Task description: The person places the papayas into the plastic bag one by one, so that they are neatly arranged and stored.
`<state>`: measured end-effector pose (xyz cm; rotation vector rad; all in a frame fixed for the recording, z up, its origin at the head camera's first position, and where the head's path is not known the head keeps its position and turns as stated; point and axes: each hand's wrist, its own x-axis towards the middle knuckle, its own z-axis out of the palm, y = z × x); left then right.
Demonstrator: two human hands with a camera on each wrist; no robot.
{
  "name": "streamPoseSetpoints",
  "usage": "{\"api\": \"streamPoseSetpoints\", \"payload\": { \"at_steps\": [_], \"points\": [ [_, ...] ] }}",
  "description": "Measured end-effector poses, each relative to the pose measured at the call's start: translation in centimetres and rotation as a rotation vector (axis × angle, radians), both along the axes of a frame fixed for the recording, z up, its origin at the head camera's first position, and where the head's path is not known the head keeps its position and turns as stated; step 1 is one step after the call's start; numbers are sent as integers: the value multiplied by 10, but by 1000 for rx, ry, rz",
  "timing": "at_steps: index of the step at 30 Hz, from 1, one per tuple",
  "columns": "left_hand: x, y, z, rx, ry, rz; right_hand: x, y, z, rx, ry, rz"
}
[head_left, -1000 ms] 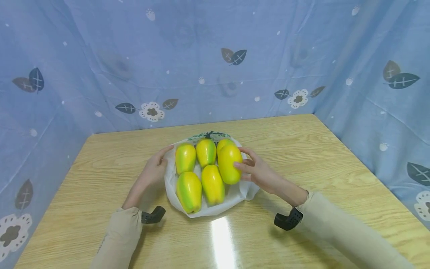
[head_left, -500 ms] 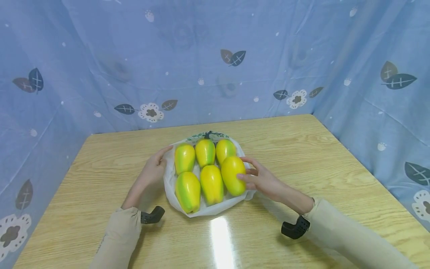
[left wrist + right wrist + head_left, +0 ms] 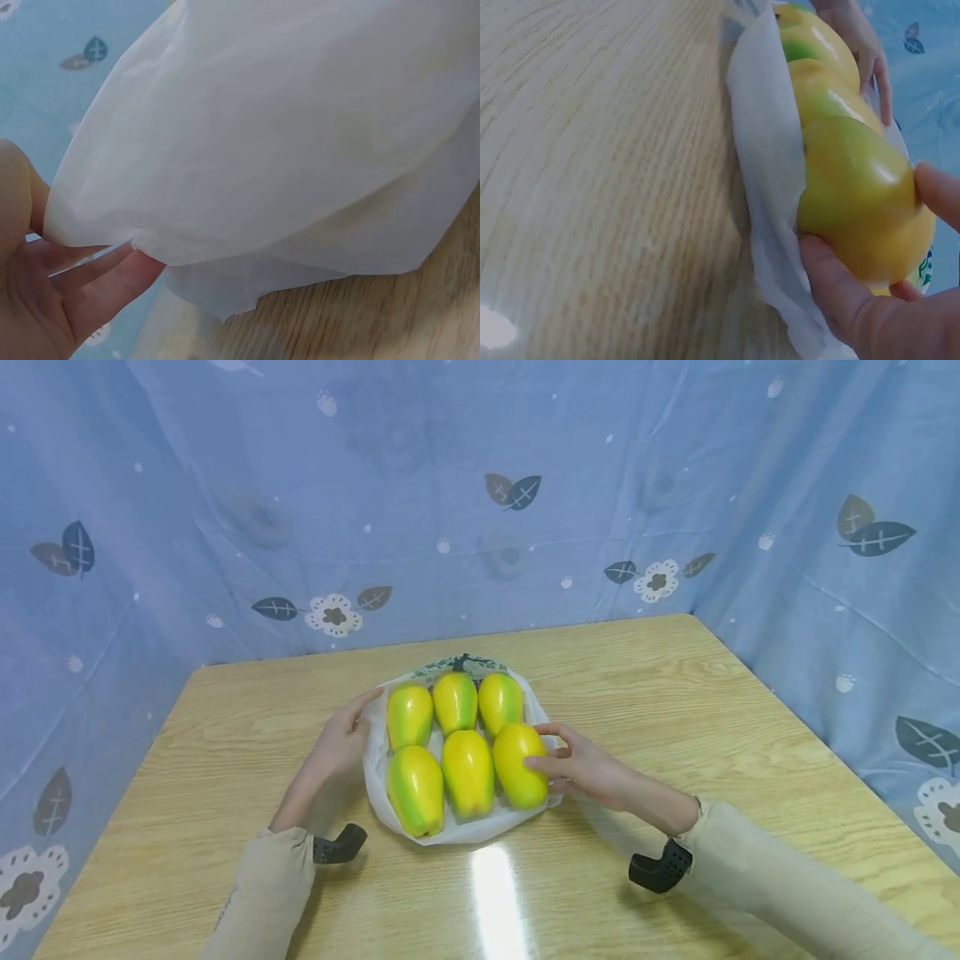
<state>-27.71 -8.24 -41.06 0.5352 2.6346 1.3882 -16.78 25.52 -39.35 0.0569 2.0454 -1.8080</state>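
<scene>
Holding: right hand (image 3: 588, 768) has thumb and fingers curled round the near-right yellow fruit (image 3: 520, 764), which sits on the white plastic bag (image 3: 450, 831); the right wrist view shows the thumb under the fruit's side and a fingertip on its top.
Left hand: left hand (image 3: 341, 739) lies at the bag's left edge, fingers fairly straight and relaxed, touching the plastic; in the left wrist view the film drapes over the fingers (image 3: 112, 274), and I cannot tell whether any of it is pinched.
Fruit layout: six yellow-green fruits in two rows of three on the bag, close together, some touching; the held one is at the right end of the near row, just beside the middle fruit (image 3: 467, 762).
Bag: spread flat on the wooden table (image 3: 675, 693), green print at its far edge, its rim turned up loosely round the fruit.
Risk, rolling: the fruits are rounded and smooth, so my judgement is that a nudge from the right hand could push the held fruit into its neighbour and spoil the rows.
Risk, slipping: the thin film may slide on the glossy table if either hand drags it, carrying the whole set sideways.
Risk, edge: the held fruit is near the bag's right rim and could roll off onto bare wood once let go.
</scene>
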Motion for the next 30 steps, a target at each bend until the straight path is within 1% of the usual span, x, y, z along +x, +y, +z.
{"api": "streamPoseSetpoints", "payload": {
  "at_steps": [4, 7, 15, 21, 26, 28, 30],
  "points": [
    [-1, 0, -1, -2, 50, -11, -3, -1, 4, 16, -39, 14],
    [-1, -2, -3, -2, 73, -16, -5, -4, 6, 37, -61, 11],
    [0, -7, -6, 10, 71, -10, -11, -10, 4, 110, -72, 6],
    [1, -10, -9, 26, 76, -3, -16, -10, 3, 114, -74, 23],
    [4, -12, -14, 66, 58, -15, -17, -4, -3, 115, -31, 3],
    [6, -13, -16, 81, 53, -6, -17, -1, -7, 97, 5, -27],
    [8, -14, -18, 91, 67, 19, -18, 2, -12, 98, 53, -71]
  ]
}}
